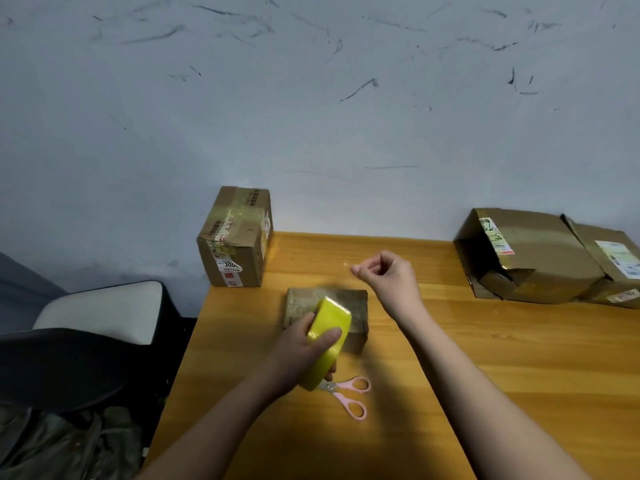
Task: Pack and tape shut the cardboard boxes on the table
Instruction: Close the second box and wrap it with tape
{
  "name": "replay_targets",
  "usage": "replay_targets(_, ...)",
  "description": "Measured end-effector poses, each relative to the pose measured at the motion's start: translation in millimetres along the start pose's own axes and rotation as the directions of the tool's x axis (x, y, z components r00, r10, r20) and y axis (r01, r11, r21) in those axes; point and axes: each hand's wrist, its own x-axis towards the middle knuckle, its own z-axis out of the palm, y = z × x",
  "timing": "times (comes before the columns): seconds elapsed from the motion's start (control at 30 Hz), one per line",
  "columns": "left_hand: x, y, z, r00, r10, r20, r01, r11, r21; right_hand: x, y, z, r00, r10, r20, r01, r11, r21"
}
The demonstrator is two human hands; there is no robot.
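A small flat cardboard box [349, 303] lies on the wooden table [485, 358], partly hidden by the yellow tape roll [329, 344]. My left hand [304, 351] grips that roll just above the box's near left part. My right hand [388, 275] hovers beyond the box's far right corner, its fingers curled with thumb and forefinger pinched together; whether a clear tape end is between them I cannot tell. Pink-handled scissors [349, 393] lie on the table near the roll.
A taped upright box [235, 237] stands at the table's far left corner. Two larger boxes [533, 258] with loose flaps sit at the far right against the scuffed wall. A dark chair with a white seat [100, 313] stands left of the table.
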Motion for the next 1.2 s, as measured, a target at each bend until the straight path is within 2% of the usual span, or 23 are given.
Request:
replay_targets(0.07, 1, -1, -3, 0.988, -0.152, 0.03, 0.154, 0.983, -0.095, -4, -14, -2, 0.993, -0.104, -0.057, 0.103, 0.994, -0.021)
replay_targets(0.13, 2, -7, -4, 0.965, -0.26, 0.036, 0.263, 0.955, -0.139, -12, -27, -1, 0.968, -0.251, -0.013, 0.244, 0.952, -0.187)
replay_targets(0.2, 6, -12, -4, 0.948, -0.319, 0.014, 0.314, 0.926, -0.208, -23, -38, 4, 0.923, -0.383, 0.031, 0.376, 0.883, -0.282)
replay_targets(0.3, 12, -15, -4, 0.932, -0.362, -0.011, 0.347, 0.902, -0.255, -21, -45, 3, 0.887, -0.459, 0.049, 0.455, 0.852, -0.257)
replay_targets(0.37, 14, -18, -1, 0.923, -0.385, 0.013, 0.371, 0.88, -0.298, -7, -38, 2, 0.924, -0.373, 0.089, 0.383, 0.899, -0.211)
replay_targets(0.43, 14, -26, 4, 0.904, -0.423, 0.06, 0.418, 0.846, -0.329, 14, -22, 5, 0.964, -0.199, 0.178, 0.225, 0.965, -0.136)
replay_targets(0.5, 15, -35, 12, 0.888, -0.452, 0.09, 0.449, 0.805, -0.387, 30, 0, 12, 0.958, -0.07, 0.277, 0.109, 0.986, -0.125)
replay_targets(0.6, 20, -43, 25, 0.842, -0.534, 0.074, 0.507, 0.737, -0.447, 46, 30, 24, 0.923, 0.031, 0.385, 0.011, 0.994, -0.109)
replay_targets(0.73, 31, -41, 32, 0.791, -0.609, 0.057, 0.552, 0.67, -0.496, 63, 55, 44, 0.906, 0.07, 0.417, -0.008, 0.989, -0.149)
replay_targets(0.87, 44, -39, 34, 0.764, -0.646, -0.001, 0.559, 0.662, -0.5, 78, 75, 58, 0.914, 0.036, 0.403, 0.048, 0.979, -0.197)
replay_targets(1.0, 54, -46, 34, 0.721, -0.693, -0.002, 0.594, 0.62, -0.512, 87, 90, 67, 0.901, 0.056, 0.43, 0.077, 0.956, -0.285)
replay_targets(1.2, 67, -49, 33, 0.709, -0.705, 0.005, 0.608, 0.608, -0.51, 97, 100, 70, 0.908, 0.093, 0.409, 0.047, 0.947, -0.319)
